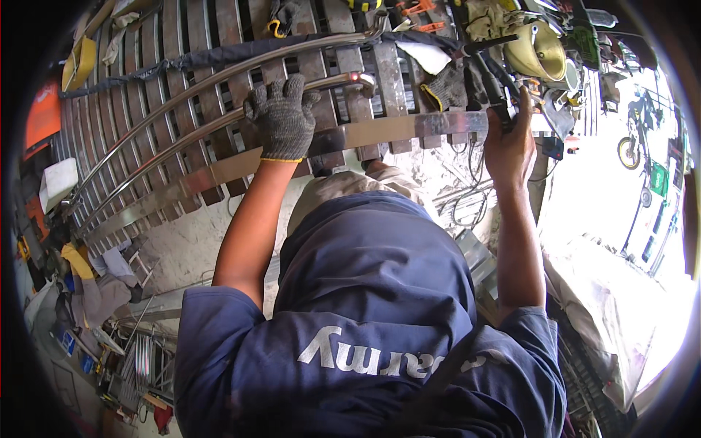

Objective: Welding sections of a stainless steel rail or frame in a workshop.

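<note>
My left hand (283, 120), in a grey knit glove with a yellow cuff, lies over a shiny bent metal tube (197, 133), its fingers curled across it. The tube's hooked right end (363, 80) shows a bright reddish spot. A second, longer curved metal tube (241, 64) runs beyond it and ends in an upturned bend. On the right, my bare right hand (511, 150) has thumb and forefinger on either side of a black tool with a long handle (489, 82); the other fingers are hidden. Both tubes rest on a slatted metal bench (150, 51).
A flat metal bar (409, 131) edges the bench's near side. Another grey glove (447, 91), a cream-coloured metal bowl (537, 51) and dark tools crowd the right. Cables (471, 208) coil on the floor. A yellow container (79, 64) stands far left; metal pieces (139, 365) lie lower left.
</note>
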`<state>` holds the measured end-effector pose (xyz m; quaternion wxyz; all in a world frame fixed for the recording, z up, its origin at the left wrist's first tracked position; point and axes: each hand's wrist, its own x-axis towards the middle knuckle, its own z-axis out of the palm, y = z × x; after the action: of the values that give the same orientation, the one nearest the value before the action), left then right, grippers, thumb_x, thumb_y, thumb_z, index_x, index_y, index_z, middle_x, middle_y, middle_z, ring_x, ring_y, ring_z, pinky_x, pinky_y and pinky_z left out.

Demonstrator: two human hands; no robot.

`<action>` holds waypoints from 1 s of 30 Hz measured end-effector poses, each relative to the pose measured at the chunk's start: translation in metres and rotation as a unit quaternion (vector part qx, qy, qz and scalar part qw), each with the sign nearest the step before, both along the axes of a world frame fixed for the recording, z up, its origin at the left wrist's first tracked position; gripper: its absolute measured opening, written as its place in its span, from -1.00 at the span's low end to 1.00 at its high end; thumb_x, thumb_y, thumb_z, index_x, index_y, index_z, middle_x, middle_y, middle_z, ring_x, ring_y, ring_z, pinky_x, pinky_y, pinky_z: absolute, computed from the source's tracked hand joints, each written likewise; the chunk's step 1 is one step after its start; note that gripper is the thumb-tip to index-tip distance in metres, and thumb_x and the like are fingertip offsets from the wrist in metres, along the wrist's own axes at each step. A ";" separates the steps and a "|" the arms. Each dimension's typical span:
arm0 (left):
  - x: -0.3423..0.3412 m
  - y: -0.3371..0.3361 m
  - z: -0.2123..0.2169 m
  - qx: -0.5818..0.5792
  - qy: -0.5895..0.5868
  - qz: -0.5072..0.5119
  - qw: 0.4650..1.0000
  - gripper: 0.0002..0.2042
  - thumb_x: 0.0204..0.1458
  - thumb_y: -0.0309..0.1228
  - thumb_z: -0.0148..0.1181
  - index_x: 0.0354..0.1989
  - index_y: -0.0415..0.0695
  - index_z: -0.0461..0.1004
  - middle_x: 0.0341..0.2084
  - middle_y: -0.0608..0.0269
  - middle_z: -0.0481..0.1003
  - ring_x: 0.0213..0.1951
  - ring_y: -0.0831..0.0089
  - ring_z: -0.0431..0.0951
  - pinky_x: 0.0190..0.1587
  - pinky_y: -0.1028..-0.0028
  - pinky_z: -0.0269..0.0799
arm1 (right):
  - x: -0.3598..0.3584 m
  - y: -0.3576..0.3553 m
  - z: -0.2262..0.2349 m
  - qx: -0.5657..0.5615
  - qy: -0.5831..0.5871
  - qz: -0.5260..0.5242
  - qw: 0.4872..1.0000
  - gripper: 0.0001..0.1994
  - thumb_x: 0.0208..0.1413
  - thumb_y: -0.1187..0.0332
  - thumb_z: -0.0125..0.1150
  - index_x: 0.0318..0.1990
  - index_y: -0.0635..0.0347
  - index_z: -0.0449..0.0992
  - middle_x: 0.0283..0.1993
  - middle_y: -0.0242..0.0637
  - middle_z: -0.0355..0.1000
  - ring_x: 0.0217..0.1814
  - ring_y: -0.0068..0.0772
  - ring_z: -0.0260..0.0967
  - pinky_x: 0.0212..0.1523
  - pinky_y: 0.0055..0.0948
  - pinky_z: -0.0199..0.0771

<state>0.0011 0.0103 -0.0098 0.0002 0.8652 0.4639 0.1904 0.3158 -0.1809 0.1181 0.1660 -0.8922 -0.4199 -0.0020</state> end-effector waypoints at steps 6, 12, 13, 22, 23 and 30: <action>-0.009 -0.002 0.003 -0.016 0.023 -0.017 0.999 -0.67 0.16 -0.09 0.33 0.05 0.13 0.62 -0.03 0.29 0.59 0.05 0.09 0.50 0.16 -0.12 0.28 | 0.037 0.031 -0.013 -0.016 -0.017 0.001 1.000 -0.24 0.39 0.13 0.24 0.64 -0.05 0.04 0.28 0.14 0.50 0.18 0.30 0.56 0.11 0.17 0.56; -0.011 -0.011 0.015 -0.016 0.024 -0.027 0.999 -0.68 0.17 -0.11 0.33 0.04 0.07 0.62 -0.10 0.23 0.60 0.01 0.06 0.52 0.16 -0.03 0.35 | 0.061 0.090 -0.036 -0.105 0.036 0.014 0.994 -0.28 0.42 0.20 0.13 0.65 0.00 0.01 0.26 0.29 0.45 0.07 0.35 0.61 0.01 0.18 0.62; -0.014 -0.013 0.017 -0.037 0.010 -0.032 0.999 -0.68 0.17 -0.17 0.34 0.06 0.05 0.61 -0.09 0.19 0.61 0.02 0.03 0.51 0.19 0.00 0.35 | 0.062 0.094 -0.045 -0.111 0.044 0.028 0.992 -0.26 0.40 0.22 0.14 0.65 0.06 0.00 0.22 0.30 0.48 0.07 0.35 0.61 0.02 0.18 0.62; -0.013 -0.037 0.026 -0.052 0.041 -0.006 0.998 -0.60 0.14 -0.21 0.37 0.14 -0.02 0.59 0.02 0.16 0.60 0.11 0.06 0.53 0.26 0.04 0.38 | 0.085 0.097 -0.067 -0.178 0.126 0.134 0.967 -0.05 0.25 0.02 0.35 0.65 0.21 -0.03 0.03 0.23 0.60 0.05 0.27 0.63 0.07 0.10 0.61; -0.012 -0.038 0.029 -0.055 0.047 -0.006 0.997 -0.59 0.13 -0.21 0.37 0.15 -0.02 0.58 0.04 0.15 0.59 0.14 0.06 0.52 0.29 0.04 0.37 | 0.088 0.095 -0.064 -0.181 0.130 0.138 0.965 -0.05 0.25 0.02 0.35 0.65 0.21 -0.03 0.03 0.23 0.60 0.05 0.27 0.63 0.07 0.10 0.61; -0.052 -0.023 0.040 -0.093 0.136 0.053 0.985 -0.59 0.17 -0.22 0.34 0.18 -0.03 0.57 0.08 0.13 0.58 0.16 0.04 0.52 0.32 0.03 0.36 | 0.112 0.083 -0.048 -0.096 0.062 0.211 0.971 -0.35 0.24 0.04 0.41 0.37 0.20 0.43 0.00 0.23 0.61 0.00 0.32 0.62 0.01 0.11 0.62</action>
<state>-0.0508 -0.0127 0.0298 0.0069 0.8533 0.5207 0.0265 0.4273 -0.0976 0.0697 0.1020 -0.7937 -0.5856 0.1292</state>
